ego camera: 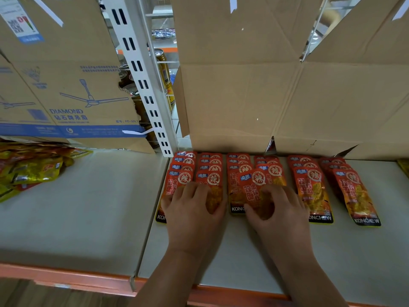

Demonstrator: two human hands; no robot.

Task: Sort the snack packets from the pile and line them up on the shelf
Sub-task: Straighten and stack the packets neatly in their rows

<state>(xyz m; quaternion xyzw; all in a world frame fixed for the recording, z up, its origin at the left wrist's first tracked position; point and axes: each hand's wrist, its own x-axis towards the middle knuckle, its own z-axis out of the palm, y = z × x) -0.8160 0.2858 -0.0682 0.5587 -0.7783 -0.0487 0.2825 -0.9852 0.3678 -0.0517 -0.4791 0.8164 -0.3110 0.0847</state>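
Red snack packets lie in several overlapping rows on the white shelf [243,258], in front of a cardboard box. My left hand [190,209] rests flat on the two leftmost rows of red packets [210,173], fingers spread. My right hand [276,209] pinches a loose red packet [254,185] that lies tilted over the third and fourth rows, thumb and fingers curled on its lower end. Two more rows of red packets [314,187] lie to the right. A pile of yellow and red packets [33,167] sits at the far left of the shelf.
Large cardboard boxes [276,96] stand behind the rows, and a ceiling-fan carton [66,96] stands at the back left. A white slotted upright [141,80] divides the shelf bays, with cans [163,72] behind it. The shelf's orange front edge [66,278] runs below.
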